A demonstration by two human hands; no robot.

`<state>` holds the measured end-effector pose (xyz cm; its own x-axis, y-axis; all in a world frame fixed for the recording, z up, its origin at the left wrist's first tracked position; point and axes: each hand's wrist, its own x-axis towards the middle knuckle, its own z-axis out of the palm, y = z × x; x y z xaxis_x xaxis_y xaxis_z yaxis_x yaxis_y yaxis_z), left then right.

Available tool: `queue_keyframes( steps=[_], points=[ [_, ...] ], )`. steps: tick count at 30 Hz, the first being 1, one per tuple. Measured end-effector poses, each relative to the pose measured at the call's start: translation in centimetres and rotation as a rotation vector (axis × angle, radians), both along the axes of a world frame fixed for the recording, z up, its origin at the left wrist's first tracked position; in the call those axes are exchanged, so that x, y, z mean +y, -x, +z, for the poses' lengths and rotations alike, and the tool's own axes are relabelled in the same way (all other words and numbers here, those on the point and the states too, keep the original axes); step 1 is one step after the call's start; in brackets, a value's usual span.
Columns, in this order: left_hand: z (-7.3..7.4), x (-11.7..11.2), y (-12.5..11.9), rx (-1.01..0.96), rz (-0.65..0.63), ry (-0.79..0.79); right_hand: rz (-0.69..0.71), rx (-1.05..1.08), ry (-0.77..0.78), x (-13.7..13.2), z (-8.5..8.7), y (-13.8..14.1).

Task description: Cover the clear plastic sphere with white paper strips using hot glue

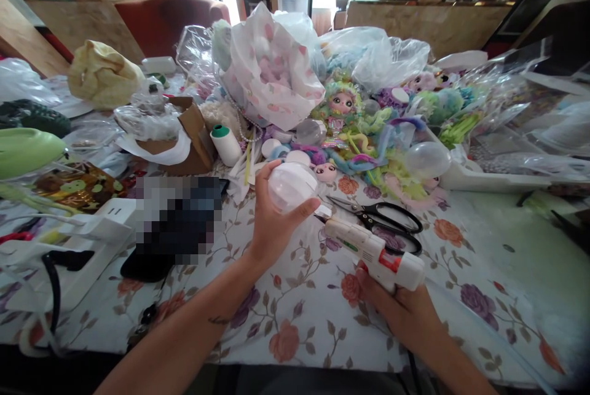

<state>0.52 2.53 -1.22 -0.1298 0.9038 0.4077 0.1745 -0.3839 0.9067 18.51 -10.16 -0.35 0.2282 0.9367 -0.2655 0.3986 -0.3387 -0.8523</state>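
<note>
My left hand (pixel 271 217) is closed around a clear plastic ball (pixel 291 186), held up above the flowered tablecloth (pixel 304 315). My right hand (pixel 401 312) grips a white glue gun (pixel 375 252) with a red trigger. The gun's nozzle points left and almost touches the lower right side of the ball. Black scissors (pixel 382 223) lie on the cloth just behind the glue gun.
A heap of pastel dolls (pixel 343 103), yarn and clear plastic bags (pixel 382 54) fills the back of the table. A white thread spool (pixel 225 143) and a cardboard box (pixel 193 137) stand at left centre. A white power strip (pixel 92 235) with cables lies at left.
</note>
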Motion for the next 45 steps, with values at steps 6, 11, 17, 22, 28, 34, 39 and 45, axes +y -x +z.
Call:
queue_keyframes(
  steps=[6, 11, 17, 22, 28, 34, 39, 45],
  points=[
    [-0.22, 0.32, 0.33, -0.024, 0.008, 0.021, -0.036, 0.027, 0.006, -0.12, -0.38, -0.1],
    [-0.13, 0.37, 0.25, -0.042, 0.012, 0.014, -0.024, 0.027, -0.001, -0.11, -0.28, -0.09],
    [-0.05, 0.39, 0.42, -0.046, 0.01, 0.006, -0.045, 0.054, 0.05, -0.07, -0.09, -0.19],
    [-0.09, 0.41, 0.45, -0.039, 0.013, 0.004, -0.065, 0.009, 0.025, 0.03, 0.03, -0.29],
    [-0.23, 0.32, 0.37, -0.04, -0.001, -0.012, -0.009, -0.023, -0.007, 0.27, 0.22, -0.17],
    [0.08, 0.32, 0.51, -0.041, 0.003, 0.002, -0.019, -0.018, 0.012, 0.03, 0.07, -0.29],
    [0.11, 0.41, 0.56, -0.034, 0.016, -0.002, -0.033, -0.031, 0.008, -0.18, -0.27, -0.33],
    [0.08, 0.43, 0.63, -0.033, 0.016, -0.005, -0.031, -0.029, 0.006, -0.29, -0.56, -0.39]
  ],
)
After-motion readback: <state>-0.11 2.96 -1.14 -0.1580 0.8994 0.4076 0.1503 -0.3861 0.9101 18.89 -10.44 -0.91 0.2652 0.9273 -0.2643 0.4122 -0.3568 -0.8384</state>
